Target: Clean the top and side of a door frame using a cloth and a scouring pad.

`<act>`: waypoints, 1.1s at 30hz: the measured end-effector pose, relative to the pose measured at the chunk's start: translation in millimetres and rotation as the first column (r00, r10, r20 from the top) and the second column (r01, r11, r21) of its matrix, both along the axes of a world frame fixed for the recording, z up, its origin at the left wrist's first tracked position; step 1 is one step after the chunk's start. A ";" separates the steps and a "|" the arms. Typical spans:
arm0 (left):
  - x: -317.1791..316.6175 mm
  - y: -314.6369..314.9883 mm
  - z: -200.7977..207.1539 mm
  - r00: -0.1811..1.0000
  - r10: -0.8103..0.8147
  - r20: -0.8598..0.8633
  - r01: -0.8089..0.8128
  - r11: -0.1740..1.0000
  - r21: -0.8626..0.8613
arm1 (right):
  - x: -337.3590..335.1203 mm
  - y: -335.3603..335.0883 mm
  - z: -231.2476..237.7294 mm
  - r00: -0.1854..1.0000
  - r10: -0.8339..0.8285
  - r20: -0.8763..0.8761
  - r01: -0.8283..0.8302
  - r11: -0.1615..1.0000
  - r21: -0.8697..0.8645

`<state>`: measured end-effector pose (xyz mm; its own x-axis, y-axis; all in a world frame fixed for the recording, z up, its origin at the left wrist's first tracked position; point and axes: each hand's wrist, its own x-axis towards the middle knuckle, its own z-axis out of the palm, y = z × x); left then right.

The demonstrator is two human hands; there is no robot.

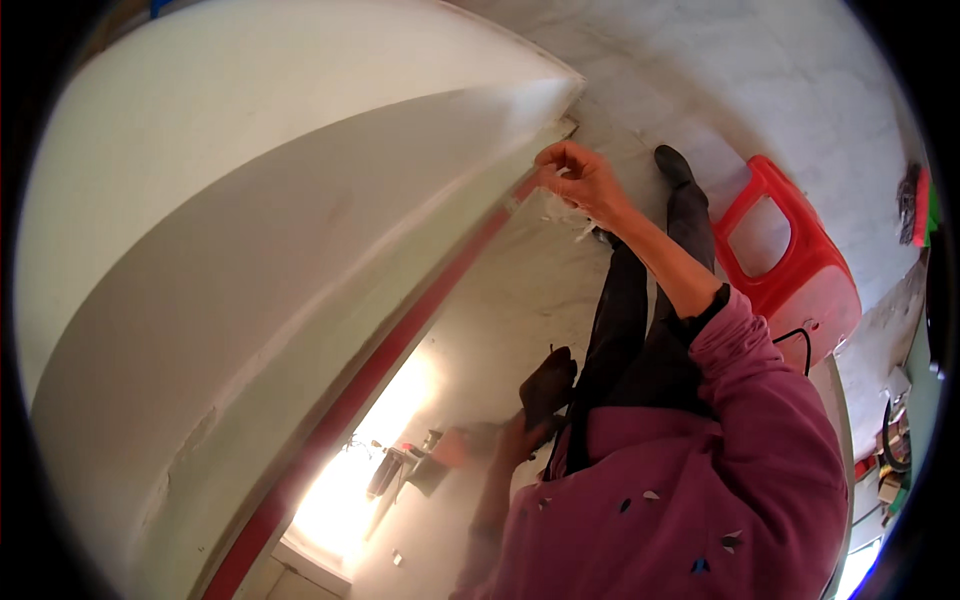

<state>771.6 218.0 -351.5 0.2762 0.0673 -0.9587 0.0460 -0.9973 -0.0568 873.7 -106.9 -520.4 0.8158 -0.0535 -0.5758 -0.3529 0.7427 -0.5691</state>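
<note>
My right hand [583,180] reaches out to the upper end of a long red strip [385,350]. Its fingers and thumb are pinched together there, and a crumpled, translucent whitish film [568,212] hangs from under them. The strip runs diagonally along the edge of a pale, broad panel [250,390]. Lower down, my left hand [517,438] shows dim and smeared next to a dark brown object [548,388] whose kind is unclear. Shadow and blur hide the left fingers, so their grip does not show.
To the right stands a red plastic chair [775,245] with an opening in its back. My dark-trousered legs [640,320] stretch over the pale floor [640,60]. Bright light [345,500] glares at lower left. Assorted small items [892,440] lie along the far right edge.
</note>
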 end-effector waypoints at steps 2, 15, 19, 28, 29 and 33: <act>1.3 -3.8 3.0 1.000 0.007 0.017 -0.007 0.999 -0.032 | -2.3 8.9 -8.1 0.980 -0.085 0.178 0.125 0.965 -0.231; -15.2 14.0 8.0 0.982 0.130 0.138 -0.116 0.988 -0.106 | 37.4 15.1 59.0 0.789 0.384 0.479 0.289 0.455 -0.842; -17.1 8.8 16.3 0.977 0.054 0.206 -0.023 0.989 -0.149 | 47.4 15.2 53.2 0.734 0.473 0.487 0.371 0.322 -0.871; -21.2 -1.6 32.4 0.942 0.218 0.256 -0.159 0.960 -0.232 | 40.4 53.5 40.6 0.825 -0.010 0.566 0.425 0.671 -0.607; -24.3 4.3 31.7 0.940 0.210 0.270 -0.139 0.956 -0.259 | 40.6 57.6 39.3 0.813 -0.102 0.573 0.467 0.703 -0.537; -34.9 13.5 23.2 0.907 0.328 0.263 -0.265 0.932 -0.248 | 44.5 69.1 32.0 0.882 -0.144 0.448 0.414 0.691 -0.593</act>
<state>736.7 231.6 -328.3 0.5458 0.0046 -0.8379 0.3243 -0.9232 0.2062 918.2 -37.9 -488.4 0.8268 -0.5623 0.0121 0.1233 0.1602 -0.9794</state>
